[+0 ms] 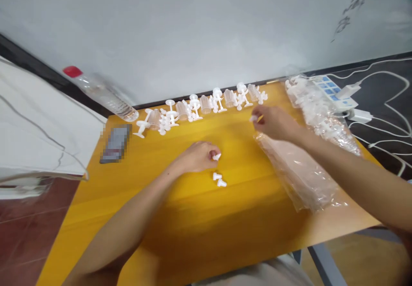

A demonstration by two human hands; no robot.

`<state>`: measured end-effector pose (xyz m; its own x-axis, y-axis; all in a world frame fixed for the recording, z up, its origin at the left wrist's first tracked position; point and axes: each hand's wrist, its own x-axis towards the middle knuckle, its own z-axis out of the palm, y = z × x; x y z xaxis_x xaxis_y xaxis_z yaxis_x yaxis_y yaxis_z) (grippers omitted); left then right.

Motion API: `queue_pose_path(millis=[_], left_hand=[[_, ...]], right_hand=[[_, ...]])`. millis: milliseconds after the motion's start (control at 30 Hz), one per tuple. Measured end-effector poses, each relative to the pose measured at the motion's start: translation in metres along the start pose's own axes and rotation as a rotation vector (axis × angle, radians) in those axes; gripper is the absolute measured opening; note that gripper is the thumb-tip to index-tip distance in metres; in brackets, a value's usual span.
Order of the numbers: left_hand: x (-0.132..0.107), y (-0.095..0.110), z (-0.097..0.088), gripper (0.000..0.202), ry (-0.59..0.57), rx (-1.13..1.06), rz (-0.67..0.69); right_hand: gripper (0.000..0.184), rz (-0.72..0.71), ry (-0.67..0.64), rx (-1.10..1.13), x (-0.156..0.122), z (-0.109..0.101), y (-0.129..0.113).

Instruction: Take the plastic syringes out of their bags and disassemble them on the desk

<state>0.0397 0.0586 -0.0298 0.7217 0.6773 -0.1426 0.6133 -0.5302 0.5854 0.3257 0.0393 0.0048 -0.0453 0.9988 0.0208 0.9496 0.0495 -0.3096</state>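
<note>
two small white parts (222, 183) lie loose at the middle of the table (180, 208). i monitor remotely through the head view. left hand (200, 156), over mid-table: fingertips pinched on a white fitting (216, 156). right hand (276, 121), over the table's far right area: fingertips pinched on another white piece (253, 118). along the table's far edge i note a row of clear cups (205, 104) and white stemmed parts (193, 100). at the table's right side lie a flat clear bag (299, 173) and a filled bag (317, 105); at its far left corner is a bottle (103, 95).
</note>
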Motion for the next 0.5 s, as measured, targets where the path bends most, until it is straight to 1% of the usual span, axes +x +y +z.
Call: queue_pose_path(millis=[67, 100, 167, 233, 300, 367, 433, 500], left_hand=[[0.032, 0.008, -0.005, 0.011, -0.071, -0.043, 0.005], [0.053, 0.014, -0.007, 0.014, -0.051, -0.07, 0.017], [0.103, 0.03, -0.009, 0.018, 0.034, -0.118, 0.069], [0.158, 0.047, -0.007, 0.019, 0.165, -0.052, 0.149], [0.209, 0.06, -0.001, 0.02, 0.294, 0.07, 0.234], [0.25, 0.067, 0.008, 0.018, 0.361, 0.156, 0.211], [0.278, 0.069, 0.019, 0.015, 0.372, 0.209, 0.178], [0.292, 0.068, 0.028, 0.016, 0.361, 0.269, 0.178]], right_hand=[[0.024, 0.169, 0.058, 0.057, 0.028, -0.014, 0.044], [0.022, 0.249, 0.062, 0.078, 0.041, -0.017, 0.064], [0.022, 0.373, 0.081, 0.13, 0.062, -0.014, 0.1], [0.026, 0.438, 0.103, 0.175, 0.076, -0.005, 0.124], [0.028, 0.457, 0.103, 0.192, 0.084, 0.006, 0.137], [0.024, 0.454, 0.086, 0.183, 0.09, 0.015, 0.144], [0.019, 0.447, 0.074, 0.157, 0.095, 0.019, 0.147], [0.017, 0.43, 0.057, 0.11, 0.1, 0.02, 0.148]])
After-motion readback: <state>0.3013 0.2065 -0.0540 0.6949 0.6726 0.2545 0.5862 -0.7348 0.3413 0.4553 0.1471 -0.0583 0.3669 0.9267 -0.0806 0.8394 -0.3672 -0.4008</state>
